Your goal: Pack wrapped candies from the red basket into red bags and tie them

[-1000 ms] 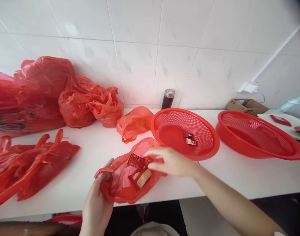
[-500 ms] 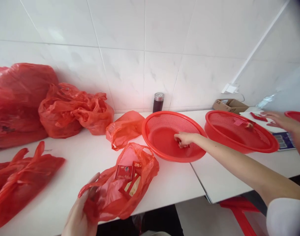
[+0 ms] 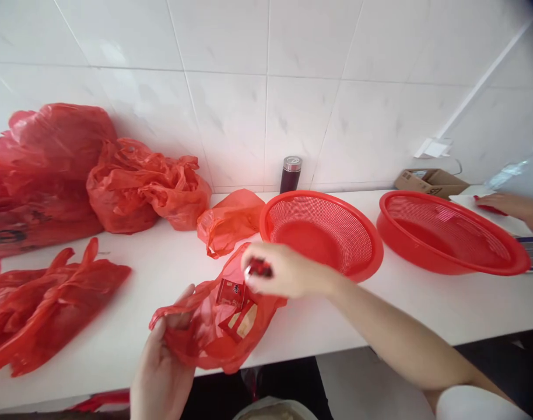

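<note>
My left hand [image 3: 164, 364] grips the near left edge of a red plastic bag [image 3: 194, 332], fingers partly inside its mouth. Lying in the bag are a dark red packet [image 3: 231, 293] with printed lettering and a red packet with a pale window [image 3: 244, 321]. Over the bag's far right side is my right hand [image 3: 288, 271], its fingers closed round a small shiny red packet [image 3: 260, 268], which motion blurs. Just behind that hand sits a red mesh basket [image 3: 270, 217].
Filled red bags [image 3: 60, 181] stand along the wall at left, with flat red bags [image 3: 74, 291] in front. A crumpled bag [image 3: 235, 219], a dark flask [image 3: 291, 175], a second red basket [image 3: 406, 242] and a cardboard box [image 3: 432, 182] are farther right. Another person's hand [image 3: 507, 205] touches something red.
My right hand has come out of the mesh basket, moving left over the bag with a red packet in its fingers. My left hand still holds the bag. The view has shifted slightly.
</note>
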